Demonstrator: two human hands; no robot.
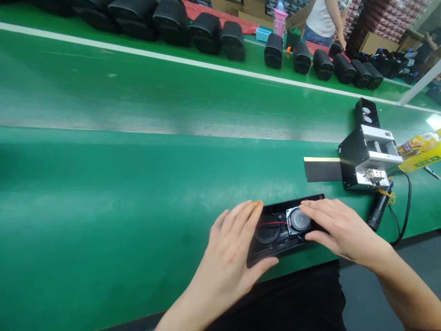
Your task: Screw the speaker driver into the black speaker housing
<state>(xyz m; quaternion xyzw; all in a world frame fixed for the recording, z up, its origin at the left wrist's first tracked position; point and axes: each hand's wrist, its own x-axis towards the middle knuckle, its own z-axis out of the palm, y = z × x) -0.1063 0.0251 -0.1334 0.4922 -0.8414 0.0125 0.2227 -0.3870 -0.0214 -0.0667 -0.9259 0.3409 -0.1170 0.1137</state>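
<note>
A long black speaker housing lies slightly tilted near the bench's front edge, its open inside facing up. A round grille shows in its left half, crossed by a red wire. A speaker driver with a grey round back and square metal frame sits in the right half. My left hand is wrapped round the housing's left end, fingers along the far wall and thumb at the near side. My right hand has its fingertips on the driver's upper right edge and its thumb by the lower right edge, gripping it.
To the right stands a black and silver machine, with a black housing behind it. A cylindrical black tool with a cable and a yellow package lie close by. Several black speakers line the back; a person stands beyond.
</note>
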